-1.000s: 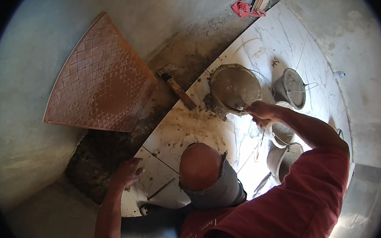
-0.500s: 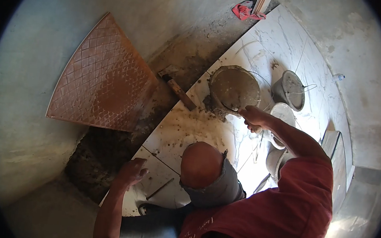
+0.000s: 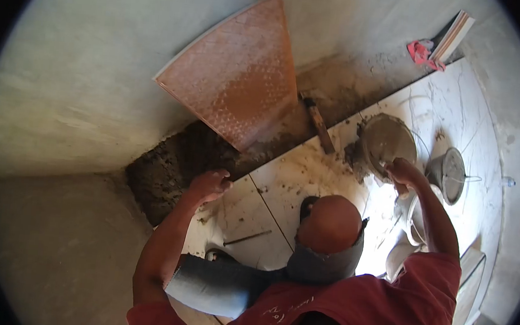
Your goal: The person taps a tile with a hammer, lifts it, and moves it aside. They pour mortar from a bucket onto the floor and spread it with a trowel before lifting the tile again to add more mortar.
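Note:
My right hand (image 3: 401, 172) is closed around the handle of what looks like a trowel (image 3: 402, 191), over the near rim of a round bucket of grey mortar (image 3: 386, 139). Its blade cannot be made out. My left hand (image 3: 210, 186) is held with curled fingers, and nothing shows in them. It is near the edge of the white floor tiles (image 3: 277, 210), beside a dark, rough patch of mortar (image 3: 178, 153). Past that patch, a large reddish-brown tile (image 3: 243, 63) with a gridded back leans against the wall. A hammer (image 3: 320, 126) lies across the tile edge.
Smaller buckets (image 3: 452, 176) stand to the right. A thin rod (image 3: 248, 238) lies on the tiles near my left foot. In the far corner are a striped strip (image 3: 453, 37) and a red plastic piece (image 3: 421, 53). Walls rise at left and back.
The view has swung left, so the surroundings sit further right. My left hand has moved forward, closer to the mortar patch. My right hand remains at the mortar bucket.

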`<state>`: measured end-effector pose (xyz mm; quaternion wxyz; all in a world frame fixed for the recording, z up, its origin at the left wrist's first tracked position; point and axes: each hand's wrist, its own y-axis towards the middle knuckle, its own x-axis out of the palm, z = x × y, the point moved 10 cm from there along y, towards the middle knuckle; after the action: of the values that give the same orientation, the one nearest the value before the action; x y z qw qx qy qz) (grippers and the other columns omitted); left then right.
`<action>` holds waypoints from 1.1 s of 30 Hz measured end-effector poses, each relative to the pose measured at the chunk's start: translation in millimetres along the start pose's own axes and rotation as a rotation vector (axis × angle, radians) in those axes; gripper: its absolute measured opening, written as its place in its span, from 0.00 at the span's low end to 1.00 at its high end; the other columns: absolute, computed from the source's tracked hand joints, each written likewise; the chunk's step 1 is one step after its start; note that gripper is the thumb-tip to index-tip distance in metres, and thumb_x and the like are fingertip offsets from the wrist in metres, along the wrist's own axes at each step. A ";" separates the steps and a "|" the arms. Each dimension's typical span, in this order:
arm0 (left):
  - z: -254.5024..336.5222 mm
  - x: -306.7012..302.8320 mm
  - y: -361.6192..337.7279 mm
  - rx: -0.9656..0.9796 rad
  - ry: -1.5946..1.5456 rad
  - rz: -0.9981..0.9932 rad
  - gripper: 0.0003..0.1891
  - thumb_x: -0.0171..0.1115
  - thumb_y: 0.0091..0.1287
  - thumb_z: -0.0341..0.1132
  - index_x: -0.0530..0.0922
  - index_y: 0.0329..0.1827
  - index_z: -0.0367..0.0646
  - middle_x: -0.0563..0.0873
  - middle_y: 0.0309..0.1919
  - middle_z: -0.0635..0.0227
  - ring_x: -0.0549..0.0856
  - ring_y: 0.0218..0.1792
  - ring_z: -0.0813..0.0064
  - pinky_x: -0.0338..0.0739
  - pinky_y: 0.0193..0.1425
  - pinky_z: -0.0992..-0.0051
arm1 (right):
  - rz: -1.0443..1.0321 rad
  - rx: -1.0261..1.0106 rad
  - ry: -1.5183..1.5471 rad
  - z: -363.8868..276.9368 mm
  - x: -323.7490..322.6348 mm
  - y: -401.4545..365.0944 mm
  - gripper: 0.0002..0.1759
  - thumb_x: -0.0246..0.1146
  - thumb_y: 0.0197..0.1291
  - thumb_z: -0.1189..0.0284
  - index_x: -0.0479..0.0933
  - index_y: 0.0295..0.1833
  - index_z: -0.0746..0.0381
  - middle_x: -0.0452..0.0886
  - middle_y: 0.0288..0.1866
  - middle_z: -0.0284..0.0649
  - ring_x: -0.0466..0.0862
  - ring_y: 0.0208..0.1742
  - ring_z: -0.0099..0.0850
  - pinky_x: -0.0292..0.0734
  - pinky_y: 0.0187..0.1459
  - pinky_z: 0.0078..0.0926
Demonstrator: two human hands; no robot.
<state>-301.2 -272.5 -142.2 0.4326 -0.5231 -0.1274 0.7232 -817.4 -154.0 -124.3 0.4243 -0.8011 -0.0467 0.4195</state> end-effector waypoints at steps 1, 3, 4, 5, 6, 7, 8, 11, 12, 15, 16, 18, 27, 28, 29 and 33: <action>-13.9 -17.6 -2.1 -0.111 -0.118 0.056 0.31 0.57 0.63 0.51 0.66 0.63 0.41 0.74 0.58 0.49 0.78 0.55 0.54 0.71 0.57 0.65 | 0.167 -0.159 -0.492 -20.4 -14.3 5.3 0.18 0.53 0.60 0.64 0.73 0.47 0.67 0.80 0.36 0.52 0.82 0.36 0.45 0.78 0.38 0.43; -26.2 -53.0 -3.7 -0.079 -0.340 0.276 0.32 0.58 0.62 0.53 0.65 0.64 0.41 0.75 0.57 0.48 0.78 0.54 0.56 0.71 0.56 0.66 | 0.410 -0.275 -0.381 -113.2 -44.7 -29.2 0.21 0.53 0.58 0.64 0.73 0.53 0.65 0.78 0.49 0.53 0.77 0.52 0.49 0.72 0.52 0.43; -31.5 -77.5 -6.7 -0.035 -0.567 0.473 0.34 0.59 0.62 0.54 0.63 0.64 0.41 0.75 0.56 0.47 0.79 0.53 0.58 0.71 0.55 0.68 | 0.431 -0.334 -0.374 -154.6 -55.5 -25.0 0.23 0.55 0.58 0.63 0.70 0.57 0.62 0.76 0.52 0.52 0.76 0.53 0.49 0.72 0.52 0.44; -28.2 -99.3 -11.3 0.029 -0.629 0.638 0.34 0.58 0.63 0.54 0.60 0.65 0.42 0.77 0.53 0.50 0.80 0.50 0.62 0.72 0.52 0.69 | 0.575 -0.660 -0.174 -213.2 -70.1 -51.1 0.27 0.57 0.58 0.61 0.68 0.60 0.63 0.74 0.55 0.54 0.76 0.54 0.51 0.71 0.54 0.44; -21.7 -110.3 -6.1 0.058 -0.607 0.644 0.34 0.58 0.63 0.54 0.60 0.65 0.42 0.77 0.53 0.50 0.80 0.50 0.62 0.72 0.52 0.69 | 0.507 -0.757 -0.143 -246.5 -72.7 -25.3 0.30 0.60 0.57 0.60 0.66 0.61 0.66 0.68 0.61 0.55 0.73 0.57 0.51 0.69 0.58 0.42; -14.8 -131.0 -8.5 0.164 -0.672 0.767 0.34 0.59 0.64 0.52 0.60 0.65 0.41 0.77 0.52 0.53 0.79 0.48 0.64 0.73 0.50 0.69 | 0.524 -0.794 0.028 -274.9 -80.0 1.2 0.34 0.61 0.57 0.58 0.63 0.63 0.68 0.64 0.65 0.55 0.70 0.61 0.50 0.65 0.62 0.39; -9.7 -147.1 -12.4 0.270 -0.740 0.882 0.33 0.59 0.64 0.50 0.60 0.65 0.40 0.78 0.51 0.56 0.79 0.46 0.66 0.74 0.48 0.69 | 0.579 -0.907 0.165 -305.7 -87.1 7.6 0.39 0.63 0.56 0.55 0.60 0.65 0.69 0.65 0.64 0.55 0.67 0.64 0.49 0.60 0.65 0.37; 11.8 -166.6 -15.2 0.175 -0.744 0.933 0.28 0.58 0.66 0.46 0.64 0.61 0.35 0.78 0.46 0.60 0.77 0.42 0.72 0.73 0.46 0.72 | 0.208 -0.768 0.586 -360.7 -81.6 44.1 0.42 0.63 0.54 0.48 0.61 0.63 0.69 0.72 0.56 0.53 0.78 0.51 0.44 0.72 0.56 0.35; 17.0 -166.5 -15.2 0.088 -0.744 0.885 0.26 0.57 0.66 0.45 0.66 0.59 0.33 0.79 0.44 0.61 0.77 0.41 0.73 0.73 0.45 0.73 | 0.118 -0.799 0.635 -374.6 -77.7 45.1 0.41 0.61 0.55 0.47 0.62 0.62 0.69 0.74 0.53 0.52 0.79 0.47 0.42 0.75 0.51 0.34; -6.4 -158.8 3.3 0.220 -0.716 1.006 0.25 0.58 0.65 0.48 0.69 0.58 0.39 0.78 0.43 0.66 0.76 0.38 0.76 0.73 0.33 0.75 | 0.152 -0.874 0.671 -392.5 -64.6 75.0 0.37 0.58 0.57 0.46 0.65 0.58 0.68 0.77 0.46 0.50 0.81 0.42 0.38 0.77 0.41 0.33; -3.3 -159.7 -0.1 0.268 -0.695 1.032 0.25 0.57 0.66 0.48 0.69 0.57 0.38 0.78 0.41 0.66 0.76 0.37 0.76 0.73 0.34 0.75 | 0.265 -0.906 0.660 -390.3 -68.8 81.0 0.34 0.56 0.59 0.46 0.68 0.55 0.67 0.78 0.42 0.49 0.81 0.41 0.37 0.77 0.38 0.33; 19.4 -155.2 -19.4 0.280 -0.723 1.082 0.23 0.57 0.66 0.47 0.70 0.55 0.36 0.78 0.38 0.67 0.76 0.36 0.76 0.73 0.34 0.75 | 0.405 -0.970 0.570 -376.2 -73.6 60.0 0.31 0.56 0.60 0.48 0.69 0.51 0.67 0.79 0.40 0.49 0.81 0.39 0.36 0.76 0.35 0.33; 180.5 -233.2 -46.6 0.429 -0.565 1.026 0.16 0.58 0.66 0.38 0.74 0.47 0.32 0.81 0.29 0.64 0.75 0.29 0.77 0.72 0.36 0.73 | 0.508 -1.033 0.822 -284.3 -202.8 -6.8 0.21 0.57 0.64 0.55 0.71 0.42 0.65 0.77 0.30 0.38 0.79 0.32 0.24 0.75 0.33 0.27; 197.7 -239.0 -32.4 0.469 -0.597 1.015 0.16 0.58 0.66 0.38 0.74 0.48 0.33 0.82 0.31 0.62 0.76 0.31 0.77 0.72 0.38 0.74 | 0.515 -1.053 0.845 -273.3 -222.4 -10.7 0.21 0.57 0.64 0.55 0.71 0.42 0.64 0.76 0.30 0.37 0.79 0.32 0.23 0.75 0.33 0.26; 215.1 -244.0 -18.5 0.512 -0.627 1.006 0.15 0.58 0.66 0.37 0.73 0.49 0.33 0.83 0.33 0.61 0.78 0.33 0.78 0.73 0.40 0.75 | 0.521 -1.061 0.840 -261.9 -238.8 -6.3 0.21 0.57 0.64 0.55 0.71 0.42 0.64 0.76 0.30 0.37 0.79 0.32 0.23 0.75 0.33 0.26; 280.6 -242.7 43.1 0.580 -0.600 0.969 0.15 0.58 0.65 0.34 0.73 0.52 0.38 0.85 0.37 0.58 0.84 0.39 0.72 0.75 0.43 0.72 | 0.629 -0.931 0.806 -204.6 -288.2 28.8 0.22 0.54 0.65 0.52 0.71 0.42 0.63 0.75 0.31 0.37 0.76 0.31 0.24 0.73 0.36 0.25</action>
<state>-546.6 -407.0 105.2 0.1262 -0.1579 0.2088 0.9568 -865.3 -427.6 96.2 -0.1214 -0.9688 0.1737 0.1284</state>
